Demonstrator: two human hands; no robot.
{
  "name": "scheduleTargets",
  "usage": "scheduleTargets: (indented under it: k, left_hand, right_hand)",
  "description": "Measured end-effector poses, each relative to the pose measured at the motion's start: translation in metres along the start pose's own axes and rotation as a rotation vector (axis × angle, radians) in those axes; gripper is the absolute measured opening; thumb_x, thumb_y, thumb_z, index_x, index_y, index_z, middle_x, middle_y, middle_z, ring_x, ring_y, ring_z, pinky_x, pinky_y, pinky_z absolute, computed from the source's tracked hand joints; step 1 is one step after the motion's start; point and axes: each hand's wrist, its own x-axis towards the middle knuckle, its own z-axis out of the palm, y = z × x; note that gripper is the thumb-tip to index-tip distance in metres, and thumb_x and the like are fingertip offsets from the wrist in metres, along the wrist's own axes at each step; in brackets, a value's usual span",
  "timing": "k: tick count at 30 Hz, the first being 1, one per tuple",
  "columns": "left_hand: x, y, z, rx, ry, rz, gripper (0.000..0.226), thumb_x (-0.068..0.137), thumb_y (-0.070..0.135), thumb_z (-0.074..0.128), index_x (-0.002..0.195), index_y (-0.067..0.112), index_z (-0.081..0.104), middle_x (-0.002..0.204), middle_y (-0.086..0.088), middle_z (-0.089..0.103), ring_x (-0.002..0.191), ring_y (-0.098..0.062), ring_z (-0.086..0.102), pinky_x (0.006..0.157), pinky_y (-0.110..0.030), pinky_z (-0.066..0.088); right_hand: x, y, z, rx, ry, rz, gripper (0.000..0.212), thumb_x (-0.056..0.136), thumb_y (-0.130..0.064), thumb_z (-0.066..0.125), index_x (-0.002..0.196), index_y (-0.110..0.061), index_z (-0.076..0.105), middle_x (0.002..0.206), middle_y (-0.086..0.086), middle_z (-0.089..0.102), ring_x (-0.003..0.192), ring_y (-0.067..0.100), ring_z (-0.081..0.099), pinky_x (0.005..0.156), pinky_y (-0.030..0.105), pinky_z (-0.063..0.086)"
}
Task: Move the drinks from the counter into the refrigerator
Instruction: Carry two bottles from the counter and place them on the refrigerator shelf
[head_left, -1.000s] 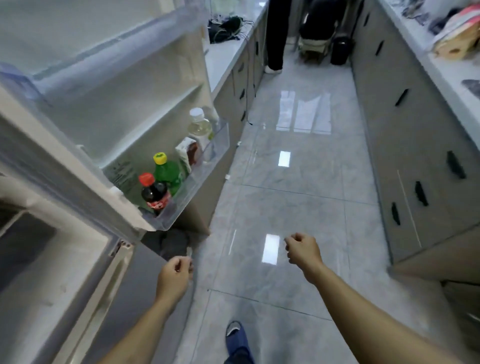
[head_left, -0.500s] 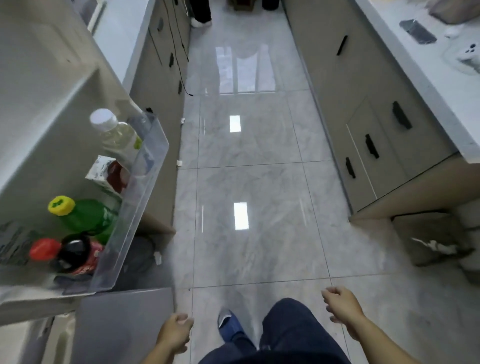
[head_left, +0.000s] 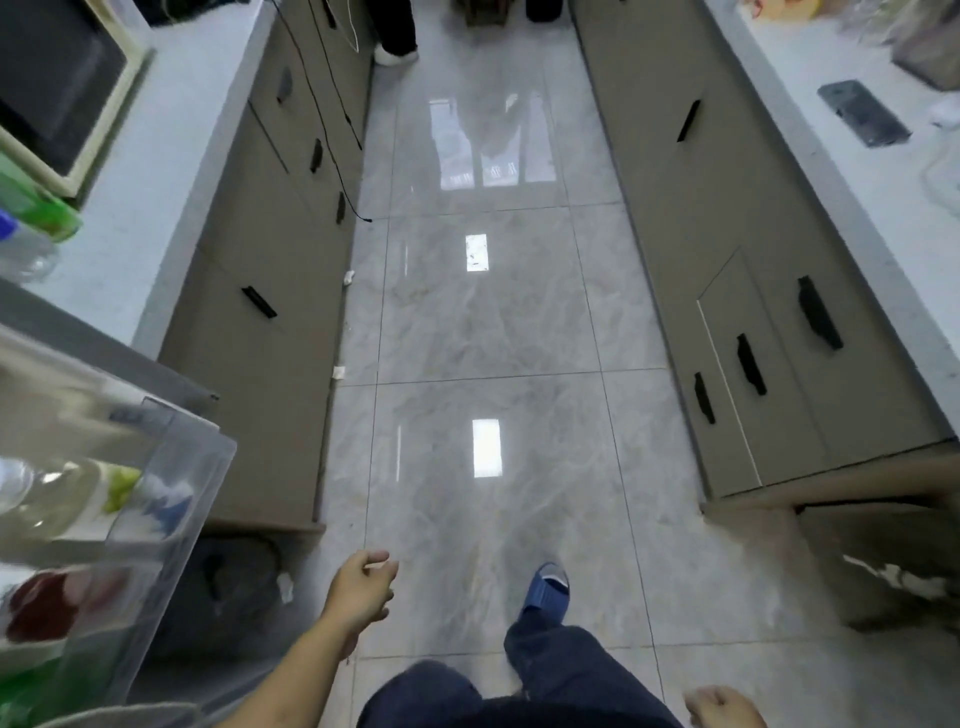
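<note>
Bottles still to be moved stand on the left counter just beside the microwave, a green one and a clear one with a blue cap, both blurred; they look like smooth round plastic, probably heavy if full and slick if damp, so a grip round the middle of the body should serve best. Beyond the counter's near end, the clear door shelf of the refrigerator already holds several drinks, while the left hand hangs loosely curled and empty and the right hand is mostly cut off, so I cannot tell its state.
</note>
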Motion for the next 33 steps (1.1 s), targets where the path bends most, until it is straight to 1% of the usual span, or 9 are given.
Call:
scheduleTargets:
  k: [2,4,7,13,17,19,21,27,33]
  left_hand:
    - [0.011,0.018,0.006,-0.038,0.034,-0.01,0.016,0.094,0.026,0.061,0.107,0.019,0.058,0.102,-0.009,0.065,0.075,-0.023,0.063,0.062,-0.034,0.056]
    - [0.019,0.03,0.009,-0.066,0.057,-0.055,0.014,0.094,0.026,0.061,0.106,0.019,0.059,0.103,-0.009,0.065,0.076,-0.024,0.063,0.063,-0.034,0.055]
    - [0.028,0.039,0.011,-0.094,0.096,-0.132,0.01,0.094,0.022,0.06,0.103,0.017,0.061,0.098,-0.01,0.066,0.073,-0.026,0.061,0.064,-0.033,0.054]
    - [0.059,0.043,0.006,-0.193,0.229,-0.32,0.003,0.091,0.008,0.063,0.093,0.006,0.063,0.082,-0.019,0.064,0.062,-0.027,0.055,0.062,-0.033,0.048]
    - [0.099,0.068,-0.002,-0.223,0.233,-0.373,0.01,0.088,0.004,0.063,0.082,-0.003,0.062,0.06,-0.014,0.054,0.049,-0.021,0.047,0.059,-0.029,0.04]
    - [0.119,0.093,-0.007,-0.267,0.227,-0.394,0.015,0.09,0.01,0.062,0.081,-0.002,0.062,0.069,-0.016,0.06,0.055,-0.025,0.051,0.061,-0.031,0.045]
    - [0.135,0.127,-0.013,-0.313,0.243,-0.391,0.014,0.091,0.014,0.061,0.084,0.003,0.066,0.08,-0.017,0.067,0.062,-0.028,0.057,0.061,-0.032,0.051]
    - [0.185,0.236,-0.042,-0.469,0.222,-0.311,0.01,0.091,0.016,0.056,0.096,0.012,0.065,0.084,-0.009,0.064,0.071,-0.021,0.058,0.062,-0.028,0.05]
    - [0.215,0.298,-0.062,-0.647,0.285,-0.306,0.012,0.091,0.017,0.056,0.099,0.02,0.065,0.096,-0.008,0.065,0.078,-0.019,0.062,0.062,-0.028,0.053]
  right_hand:
    - [0.022,-0.06,-0.019,-0.003,-0.073,-0.04,0.021,0.084,-0.014,0.064,0.066,-0.003,0.064,0.065,0.014,0.065,0.063,0.029,0.061,0.066,0.034,0.052]
    - [0.034,-0.123,-0.03,0.007,-0.129,-0.095,0.02,0.088,-0.017,0.058,0.069,-0.011,0.059,0.065,0.011,0.057,0.061,0.025,0.052,0.059,0.031,0.046]
    - [0.043,-0.218,-0.036,0.046,-0.185,-0.222,0.022,0.091,-0.016,0.053,0.07,-0.018,0.05,0.066,0.008,0.048,0.062,0.021,0.042,0.059,0.031,0.038]
    - [0.047,-0.376,-0.02,-0.016,-0.283,-0.397,0.018,0.09,-0.015,0.053,0.073,-0.017,0.051,0.068,0.005,0.046,0.063,0.021,0.037,0.054,0.029,0.034]
    - [0.062,-0.454,-0.003,-0.115,-0.3,-0.456,0.01,0.091,-0.015,0.054,0.084,-0.009,0.059,0.072,0.006,0.051,0.062,0.021,0.041,0.052,0.027,0.035]
    - [0.066,-0.485,0.0,-0.159,-0.29,-0.455,0.011,0.091,-0.017,0.056,0.092,-0.007,0.062,0.073,0.006,0.054,0.06,0.02,0.043,0.051,0.027,0.037]
    - [0.069,-0.514,0.001,-0.189,-0.284,-0.434,0.01,0.09,-0.016,0.057,0.09,-0.007,0.061,0.072,0.006,0.054,0.058,0.02,0.042,0.049,0.026,0.034]
    - [0.084,-0.596,0.009,-0.321,-0.283,-0.411,0.011,0.092,-0.012,0.057,0.082,-0.008,0.058,0.068,0.009,0.051,0.055,0.02,0.039,0.049,0.023,0.028]
    - [0.103,-0.689,0.029,-0.489,-0.304,-0.428,0.017,0.095,-0.012,0.059,0.079,-0.008,0.055,0.065,0.011,0.05,0.049,0.018,0.037,0.051,0.021,0.029]
